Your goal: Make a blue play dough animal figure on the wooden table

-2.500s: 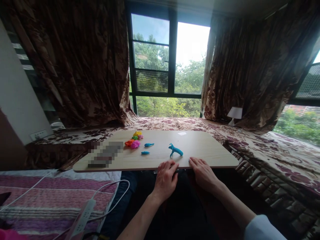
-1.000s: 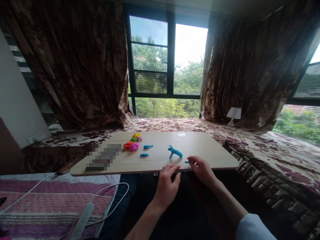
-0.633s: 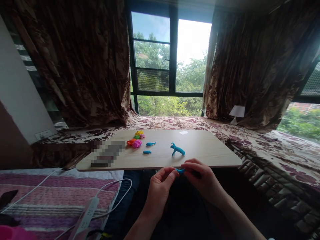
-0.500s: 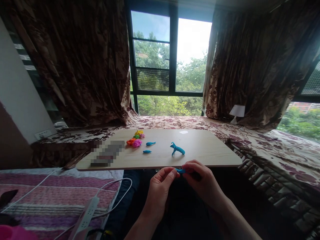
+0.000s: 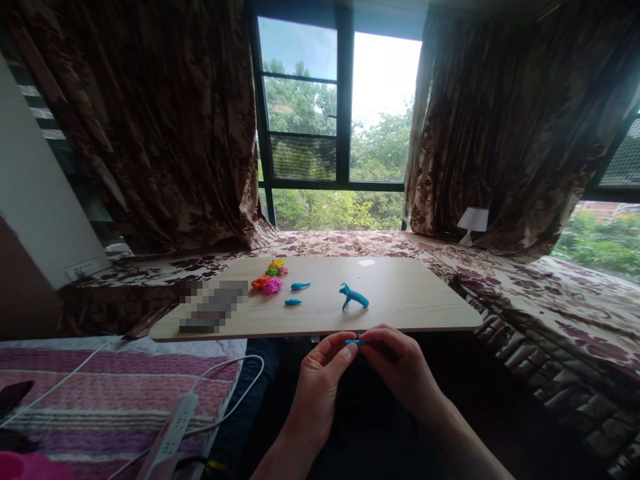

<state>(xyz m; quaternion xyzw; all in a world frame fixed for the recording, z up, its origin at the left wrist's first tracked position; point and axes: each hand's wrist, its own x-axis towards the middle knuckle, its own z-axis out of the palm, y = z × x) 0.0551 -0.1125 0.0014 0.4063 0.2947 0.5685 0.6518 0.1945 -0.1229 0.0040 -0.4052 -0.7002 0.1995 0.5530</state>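
Note:
A small piece of blue modelling clay (image 5: 354, 342) is pinched between my two hands, just in front of the table's near edge. My left hand (image 5: 323, 373) grips its left end with thumb and forefinger, and my right hand (image 5: 397, 360) closes on the right end. Fingers cover most of the piece. Beyond them on the light wooden table (image 5: 320, 320) stands a blue clay figure (image 5: 355, 297) with a thick body and thin limb-like parts. Left of it lie a blue clay teardrop (image 5: 300, 286) and a smaller blue clay piece (image 5: 293, 302).
Lumps of orange clay (image 5: 261, 283), magenta clay (image 5: 273, 286) and other colours sit at the table's back left, near a blurred-out flat object (image 5: 215, 307). A power strip (image 5: 173, 430) with white cables lies on the striped bed (image 5: 125, 380). A lamp (image 5: 473, 223) stands by the curtain.
My right hand has shifted slightly left, closer to my left hand, and less of the blue clay shows between them. The pieces on the table stay put.

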